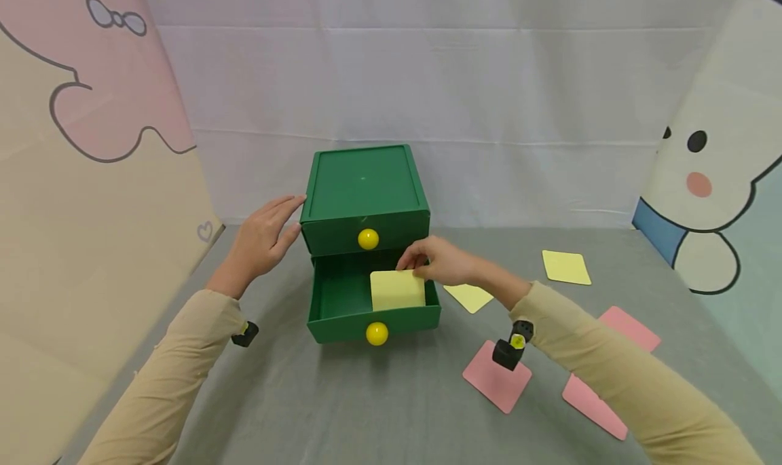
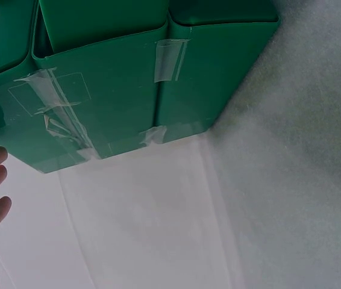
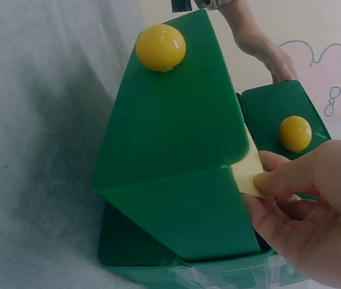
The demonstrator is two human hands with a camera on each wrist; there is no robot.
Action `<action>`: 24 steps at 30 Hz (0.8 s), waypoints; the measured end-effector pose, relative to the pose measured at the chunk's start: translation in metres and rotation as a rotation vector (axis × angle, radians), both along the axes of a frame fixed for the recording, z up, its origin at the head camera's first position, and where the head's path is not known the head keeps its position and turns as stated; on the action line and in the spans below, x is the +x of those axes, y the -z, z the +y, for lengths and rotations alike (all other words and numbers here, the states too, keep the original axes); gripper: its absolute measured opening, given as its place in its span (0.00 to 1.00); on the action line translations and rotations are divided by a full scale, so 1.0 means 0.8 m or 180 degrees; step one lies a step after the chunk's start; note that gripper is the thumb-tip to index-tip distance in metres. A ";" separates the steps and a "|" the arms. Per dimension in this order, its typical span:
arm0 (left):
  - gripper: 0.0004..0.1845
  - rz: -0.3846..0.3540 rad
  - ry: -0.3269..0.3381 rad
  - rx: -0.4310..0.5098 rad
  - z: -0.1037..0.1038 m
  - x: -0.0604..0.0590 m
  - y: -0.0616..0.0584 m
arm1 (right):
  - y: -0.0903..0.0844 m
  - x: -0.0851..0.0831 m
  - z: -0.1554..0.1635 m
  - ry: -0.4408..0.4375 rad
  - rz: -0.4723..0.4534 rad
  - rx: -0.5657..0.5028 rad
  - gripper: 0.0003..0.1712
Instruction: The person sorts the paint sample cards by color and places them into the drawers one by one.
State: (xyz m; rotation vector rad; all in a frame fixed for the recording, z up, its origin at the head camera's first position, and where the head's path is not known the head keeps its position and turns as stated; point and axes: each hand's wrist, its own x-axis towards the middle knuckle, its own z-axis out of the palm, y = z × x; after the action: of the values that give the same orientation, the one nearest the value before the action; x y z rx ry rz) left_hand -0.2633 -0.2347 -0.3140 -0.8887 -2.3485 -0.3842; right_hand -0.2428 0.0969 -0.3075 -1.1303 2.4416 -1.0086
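Observation:
A green two-drawer box (image 1: 364, 187) stands mid-table. Its upper drawer is closed and shows a yellow knob (image 1: 368, 239). The lower drawer (image 1: 332, 295) is pulled out, with its own yellow knob (image 1: 377, 333) on the front. My right hand (image 1: 417, 265) pinches the far edge of a yellow card (image 1: 397, 291), which leans inside the open drawer. The right wrist view shows the card (image 3: 247, 171) pinched by my fingers (image 3: 291, 180) over the drawer front (image 3: 170, 120). My left hand (image 1: 282, 219) lies flat, fingers straight, against the box's left side (image 2: 116, 90).
Two more yellow cards (image 1: 565, 267) (image 1: 469, 296) lie right of the box. Pink cards (image 1: 497, 381) (image 1: 629, 328) (image 1: 594, 405) lie nearer on the right. Cartoon-printed panels (image 1: 91, 180) (image 1: 721, 180) stand at both sides, with a white backdrop behind the grey cloth table (image 1: 366, 404).

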 end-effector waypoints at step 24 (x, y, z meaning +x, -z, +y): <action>0.29 0.0023 0.0009 0.0014 0.000 -0.001 0.002 | 0.000 0.024 -0.009 0.0261 0.0996 0.0405 0.11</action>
State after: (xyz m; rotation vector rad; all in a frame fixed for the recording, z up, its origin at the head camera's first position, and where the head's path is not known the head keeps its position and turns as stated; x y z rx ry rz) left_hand -0.2643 -0.2349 -0.3158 -0.8898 -2.3393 -0.3866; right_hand -0.2236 0.0898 -0.3073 -1.2331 2.7706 -0.7304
